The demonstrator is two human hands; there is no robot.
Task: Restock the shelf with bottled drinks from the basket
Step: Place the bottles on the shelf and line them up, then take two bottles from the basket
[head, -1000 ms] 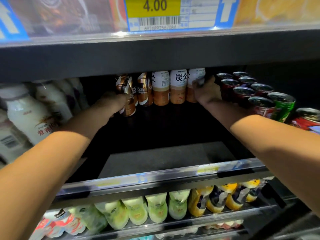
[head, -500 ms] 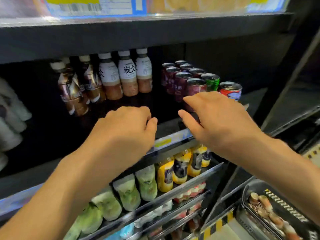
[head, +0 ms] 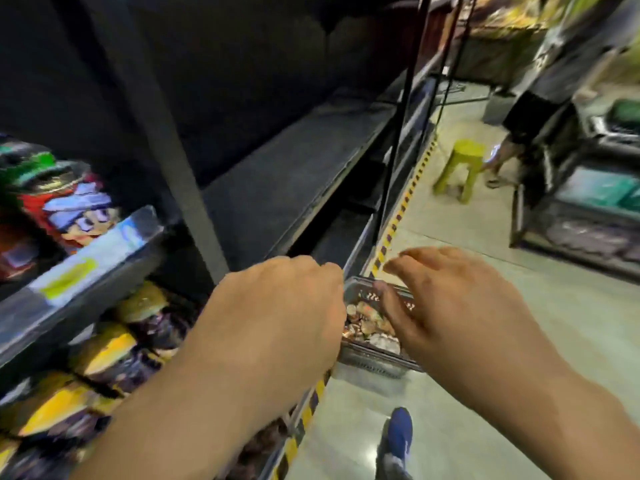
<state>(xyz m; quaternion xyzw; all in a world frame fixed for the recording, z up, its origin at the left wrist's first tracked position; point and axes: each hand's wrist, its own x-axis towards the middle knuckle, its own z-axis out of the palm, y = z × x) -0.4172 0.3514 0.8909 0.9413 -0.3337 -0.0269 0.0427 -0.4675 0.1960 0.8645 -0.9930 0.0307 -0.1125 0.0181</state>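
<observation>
A dark basket [head: 372,363] stands on the floor beside the shelf unit, with several brown-capped bottled drinks [head: 369,325] lying in it. My left hand [head: 277,313] hovers above its left side, fingers curled loosely with nothing in them. My right hand [head: 446,303] hovers over its right side, fingers spread and empty. Both hands hide much of the basket. The shelf [head: 86,258] with its clear price strip is at the left, blurred.
Cans [head: 69,209] stand on the shelf at far left; yellow-and-purple bottles [head: 104,362] fill the lower shelf. A bare dark shelf [head: 294,168] runs to the right. A yellow stool [head: 460,171], another person's legs [head: 502,161] and my blue shoe [head: 398,441] are on the floor.
My view has swung right and down from the shelf to the floor basket. Both hands have drawn out of the shelf, empty, and now hang over the basket.
</observation>
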